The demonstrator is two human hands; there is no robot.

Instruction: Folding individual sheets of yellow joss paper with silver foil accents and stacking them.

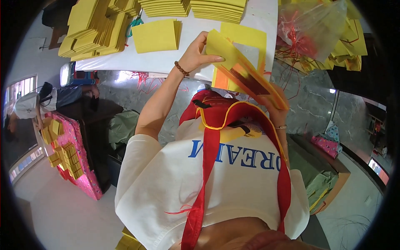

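My left hand (199,54) pinches the upper left end of a folded yellow sheet (246,66) with orange and dark brown bands on its inner side. My right hand (275,109) grips the sheet's lower right end; most of its fingers are hidden behind it. The sheet is tilted above the front edge of the white table (191,31). Under it lies a flat yellow sheet (243,31) with a pale grey panel (246,54). Left of my left hand rests a folded yellow piece (155,36).
Stacks of yellow folded pieces (98,31) line the table's far side, beside teal-handled scissors (135,26). A clear plastic bag (312,27) with red strings sits at the right. Left, another person (35,102) is beside a pink-covered table (85,166). A cardboard box (329,189) stands at my right.
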